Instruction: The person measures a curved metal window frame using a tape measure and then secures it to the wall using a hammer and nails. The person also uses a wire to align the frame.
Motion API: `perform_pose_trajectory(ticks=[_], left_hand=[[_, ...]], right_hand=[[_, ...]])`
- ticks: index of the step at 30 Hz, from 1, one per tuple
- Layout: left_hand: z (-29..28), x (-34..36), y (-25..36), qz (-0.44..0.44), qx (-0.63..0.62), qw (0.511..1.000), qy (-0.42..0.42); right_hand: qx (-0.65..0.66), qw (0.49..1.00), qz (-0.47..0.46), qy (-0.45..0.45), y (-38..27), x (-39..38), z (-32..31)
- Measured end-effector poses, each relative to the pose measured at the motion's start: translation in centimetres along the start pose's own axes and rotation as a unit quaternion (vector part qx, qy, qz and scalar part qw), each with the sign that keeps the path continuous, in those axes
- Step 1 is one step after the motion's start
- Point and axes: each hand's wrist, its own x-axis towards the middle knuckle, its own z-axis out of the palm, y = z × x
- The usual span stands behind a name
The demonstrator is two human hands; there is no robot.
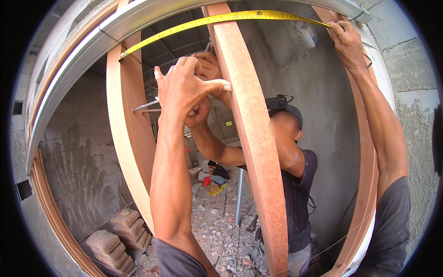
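A yellow tape measure (221, 18) stretches across the top of the wooden frame. Its end tab rests at the left wooden post (117, 92), while my right hand (347, 44) pinches the blade at the right side of the opening. No tape case is visible. My left hand (182, 87) is raised beside the middle wooden post (249, 115), fingers apart and partly bent. Its outstretched thumb reaches the post's edge. Just behind it are a co-worker's hands (210, 69), partly hidden by my hand; what they hold, if anything, cannot be made out.
A co-worker in a dark shirt (300, 198) stands behind the middle post. Stacked bags (108, 247) lie at lower left. Rubble (217, 240) covers the floor, and another person (218, 173) sits farther back. A metal channel (78, 60) edges the opening.
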Motion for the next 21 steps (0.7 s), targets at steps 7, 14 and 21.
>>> perform_pose_trajectory(ticks=[7,14,21], left_hand=[[-0.11,-0.02,-0.18,0.012,0.019,1.000,0.016],[0.50,-0.13,-0.38,0.028,0.007,0.998,0.049],[0.07,-0.11,-0.51,0.028,0.004,0.999,0.040]], right_hand=[[0.000,1.000,0.000,-0.002,-0.42,0.02,-0.40],[0.005,1.000,-0.005,0.005,-0.48,-0.20,-0.51],[0.007,1.000,-0.008,0.002,-0.55,-0.30,-0.34]])
